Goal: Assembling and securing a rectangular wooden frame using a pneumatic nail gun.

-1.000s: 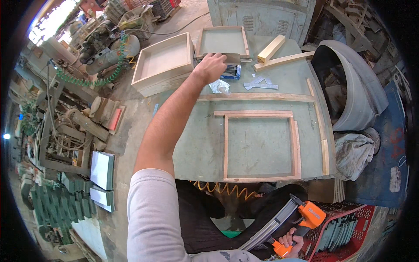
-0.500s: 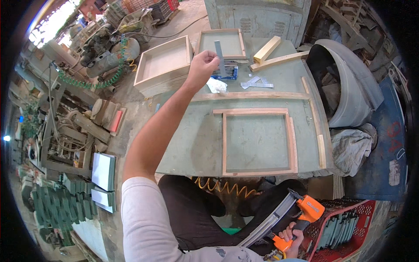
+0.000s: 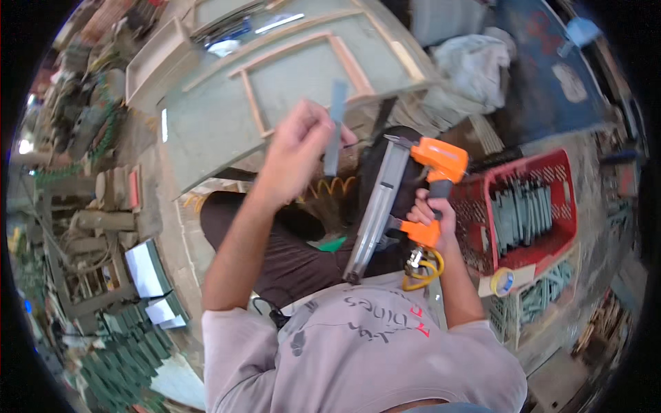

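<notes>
My left hand, smeared by motion, pinches a thin grey strip of nails that stands upright from its fingers. It hovers off the table's near edge. My right hand is wrapped round the grip of an orange nail gun over my lap. The gun's long silver magazine slants down toward my shirt, and a yellow air hose curls from its base. Beyond my left hand, a rectangular wooden frame lies on the green table.
A pale wooden drawer box stands at the table's far left. Right of my lap is a red plastic crate full of grey-green pieces. A roll of tape sits near it. Crumpled cloth hangs beyond the table's right corner.
My left hand has drawn the nail strip back from the far side of the table toward me. The nail gun is held higher on my lap. The view has tipped down and turned.
</notes>
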Tool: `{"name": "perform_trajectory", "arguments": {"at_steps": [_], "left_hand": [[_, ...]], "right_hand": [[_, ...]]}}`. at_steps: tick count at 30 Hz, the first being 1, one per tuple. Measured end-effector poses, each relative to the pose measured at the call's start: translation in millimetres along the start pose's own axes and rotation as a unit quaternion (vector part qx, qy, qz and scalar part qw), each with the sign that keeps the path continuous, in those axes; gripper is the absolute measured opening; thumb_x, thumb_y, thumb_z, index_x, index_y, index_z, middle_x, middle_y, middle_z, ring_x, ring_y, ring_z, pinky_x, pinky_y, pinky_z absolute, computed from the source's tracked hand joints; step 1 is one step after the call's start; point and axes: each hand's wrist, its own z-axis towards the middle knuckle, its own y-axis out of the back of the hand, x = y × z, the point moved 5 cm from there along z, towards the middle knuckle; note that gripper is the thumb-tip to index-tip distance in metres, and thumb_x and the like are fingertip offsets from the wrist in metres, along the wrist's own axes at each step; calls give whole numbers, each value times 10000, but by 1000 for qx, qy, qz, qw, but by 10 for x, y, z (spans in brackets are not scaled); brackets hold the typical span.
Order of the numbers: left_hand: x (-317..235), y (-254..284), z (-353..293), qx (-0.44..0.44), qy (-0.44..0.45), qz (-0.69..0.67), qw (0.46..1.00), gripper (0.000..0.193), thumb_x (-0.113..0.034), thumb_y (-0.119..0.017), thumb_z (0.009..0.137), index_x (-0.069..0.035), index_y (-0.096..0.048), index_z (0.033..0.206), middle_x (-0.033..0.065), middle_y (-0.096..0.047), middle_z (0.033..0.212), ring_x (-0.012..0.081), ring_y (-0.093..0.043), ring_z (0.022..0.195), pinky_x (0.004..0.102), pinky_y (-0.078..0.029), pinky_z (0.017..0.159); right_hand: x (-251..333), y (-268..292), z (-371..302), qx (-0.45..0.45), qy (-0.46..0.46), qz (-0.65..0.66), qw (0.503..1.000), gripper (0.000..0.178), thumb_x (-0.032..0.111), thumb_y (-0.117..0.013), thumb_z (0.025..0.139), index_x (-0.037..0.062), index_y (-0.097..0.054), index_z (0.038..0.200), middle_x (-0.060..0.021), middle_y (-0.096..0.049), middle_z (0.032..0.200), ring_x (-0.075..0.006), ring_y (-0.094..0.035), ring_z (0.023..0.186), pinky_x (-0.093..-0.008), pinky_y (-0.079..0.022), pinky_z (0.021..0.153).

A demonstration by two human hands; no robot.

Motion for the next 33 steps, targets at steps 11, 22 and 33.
{"name": "perform_trajectory", "arguments": {"at_steps": [11,22,33], "left_hand": [[788,-1186,-332,85,-127,411,899,149,-96,-500,879,7,-410,936,237,-595,765,443,-588,792,510,-442,686],[610,-1004,-34,-35,-15,366,930,198,-163,-597,824,14,-531,882,205,-626,756,376,-639,777,410,-498,682],[848,-1110,74,-18,-27,501,865,190,-167,-653,763,-8,-574,828,199,-652,782,371,-649,798,449,-516,726]], "right_hand": [[31,137,-155,52,54,-28,997,201,137,-537,840,33,-581,1007,9,-450,593,-120,-474,573,-315,-454,751],[64,115,-96,49,70,-23,996,226,140,-543,840,19,-568,1030,12,-459,599,-111,-471,563,-299,-458,732],[63,127,-86,40,65,-23,997,238,140,-555,828,20,-563,1034,12,-460,608,-116,-478,572,-303,-466,735]]}}
